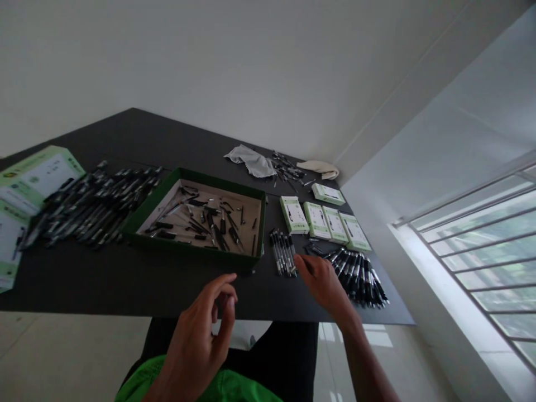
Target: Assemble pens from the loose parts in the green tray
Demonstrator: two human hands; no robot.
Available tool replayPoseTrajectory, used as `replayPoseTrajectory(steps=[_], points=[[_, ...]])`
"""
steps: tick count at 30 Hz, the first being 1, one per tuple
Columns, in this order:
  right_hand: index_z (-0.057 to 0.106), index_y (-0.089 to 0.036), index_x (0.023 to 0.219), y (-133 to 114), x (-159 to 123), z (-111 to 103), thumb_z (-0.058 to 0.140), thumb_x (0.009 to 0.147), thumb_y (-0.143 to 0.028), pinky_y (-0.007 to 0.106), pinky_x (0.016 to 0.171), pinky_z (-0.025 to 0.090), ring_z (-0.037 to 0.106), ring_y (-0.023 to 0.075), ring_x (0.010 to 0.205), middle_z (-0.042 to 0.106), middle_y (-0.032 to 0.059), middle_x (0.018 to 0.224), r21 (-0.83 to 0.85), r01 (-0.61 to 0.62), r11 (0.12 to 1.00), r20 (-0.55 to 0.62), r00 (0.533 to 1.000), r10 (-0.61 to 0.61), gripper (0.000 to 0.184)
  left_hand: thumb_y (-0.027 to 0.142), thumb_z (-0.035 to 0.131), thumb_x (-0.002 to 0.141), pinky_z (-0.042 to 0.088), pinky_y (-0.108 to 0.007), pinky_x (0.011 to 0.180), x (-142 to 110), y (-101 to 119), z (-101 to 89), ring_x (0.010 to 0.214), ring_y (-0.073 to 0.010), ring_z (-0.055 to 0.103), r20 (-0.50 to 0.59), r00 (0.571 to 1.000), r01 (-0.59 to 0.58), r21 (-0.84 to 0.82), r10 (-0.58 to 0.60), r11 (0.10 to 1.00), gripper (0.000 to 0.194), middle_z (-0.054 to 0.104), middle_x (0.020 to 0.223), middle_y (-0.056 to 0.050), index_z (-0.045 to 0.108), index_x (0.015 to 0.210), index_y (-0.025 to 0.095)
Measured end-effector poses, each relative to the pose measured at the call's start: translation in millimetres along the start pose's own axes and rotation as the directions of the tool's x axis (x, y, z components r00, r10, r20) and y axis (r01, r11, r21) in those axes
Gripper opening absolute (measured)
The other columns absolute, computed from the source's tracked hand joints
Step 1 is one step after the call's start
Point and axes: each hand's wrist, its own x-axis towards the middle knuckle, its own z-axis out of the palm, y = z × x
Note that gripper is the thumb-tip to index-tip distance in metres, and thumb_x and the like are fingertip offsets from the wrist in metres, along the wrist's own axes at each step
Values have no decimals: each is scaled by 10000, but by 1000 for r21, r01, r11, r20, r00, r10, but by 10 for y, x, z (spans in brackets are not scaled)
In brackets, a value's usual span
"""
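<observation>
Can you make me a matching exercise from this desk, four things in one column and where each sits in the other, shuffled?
Things:
1. green tray
2. grey cloth
3. small green-and-white boxes
4. right hand

Places:
A. in a row on the table's right part, beyond the pens
B. middle of the table, loose pen parts inside
C. far side of the table, beside a scatter of small parts
D. at the near edge, between a short row of pens and a fanned heap of pens

Pairs: 1-B, 2-C, 3-A, 4-D
</observation>
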Motion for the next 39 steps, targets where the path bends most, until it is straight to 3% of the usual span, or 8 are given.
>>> replayPoseTrajectory(steps=[4, 9, 14, 17, 21, 28, 35, 39], points=[[615, -215, 688, 121, 210, -40, 506, 1042, -377, 304, 579, 298, 528, 151, 526, 589, -10, 581, -29, 33, 999, 74, 997, -31, 404, 248, 496, 1069, 571, -189, 625, -78, -65, 31, 598, -97, 661, 56, 998, -11, -41, 13, 999, 275, 712, 902, 24, 522, 1342, 266], [672, -208, 844, -414, 451, -21, 450, 1069, -425, 286, 627, 395, 612, 167, 628, 679, 24, 711, 113, 98, 989, -128, 988, -83, 383, 186, 516, 1043, 599, -223, 714, -160, -115, 48, 744, -138, 732, 134, 989, -52, -42, 57, 998, 316, 735, 926, 13, 535, 1344, 282], [560, -224, 629, -1056, 486, 255, 484, 1066, -419, 297, 551, 293, 513, 139, 512, 555, -9, 559, 169, 157, 973, 124, 976, -179, 484, 93, 474, 1019, 606, -272, 782, -180, -184, -6, 897, -176, 759, 167, 983, -70, -6, 70, 998, 298, 756, 1018, -27, 619, 1215, 266], [539, -222, 636, -1209, 451, 314, 493, 1065, -375, 299, 551, 261, 478, 126, 507, 536, -20, 565, 194, 178, 965, 131, 970, -205, 457, 57, 471, 1001, 596, -281, 758, -166, -243, -50, 883, -183, 747, 175, 981, -90, 2, 88, 996, 300, 746, 988, -31, 647, 1144, 254], [537, -217, 699, -1046, 338, 150, 458, 1084, -362, 273, 557, 293, 477, 119, 543, 521, -35, 610, 249, 159, 955, 43, 984, -175, 419, 45, 465, 996, 592, -302, 765, -109, -367, -58, 880, -192, 724, 220, 969, -123, 17, 117, 992, 294, 727, 972, -40, 649, 1117, 239], [703, -210, 751, -221, 222, 16, 549, 1040, -333, 257, 625, 407, 644, 156, 627, 691, -8, 675, 33, 28, 999, 140, 990, -33, 350, 30, 500, 959, 603, -380, 886, -36, -620, 104, 959, -233, 716, 322, 928, -232, 110, 186, 967, 291, 748, 983, -25, 669, 1052, 249], [794, -133, 1067, 146, 1538, -345, 520, 1044, -361, 351, 828, 478, 736, 309, 1012, 800, 186, 1034, -90, -216, 972, -186, 963, 197, 357, 51, 516, 968, 607, -415, 907, -57, -652, 192, 984, -249, 714, 304, 940, -215, 170, 156, 962, 266, 756, 991, -26, 687, 1043, 240], [736, -84, 1266, 57, 1941, -556, 564, 1022, -329, 358, 878, 487, 735, 303, 1014, 798, 151, 875, -28, -208, 978, -230, 953, 196, 386, 64, 511, 983, 617, -386, 921, -44, -642, 192, 992, -229, 725, 298, 943, -208, 185, 147, 960, 261, 763, 984, -19, 693, 1016, 248]])
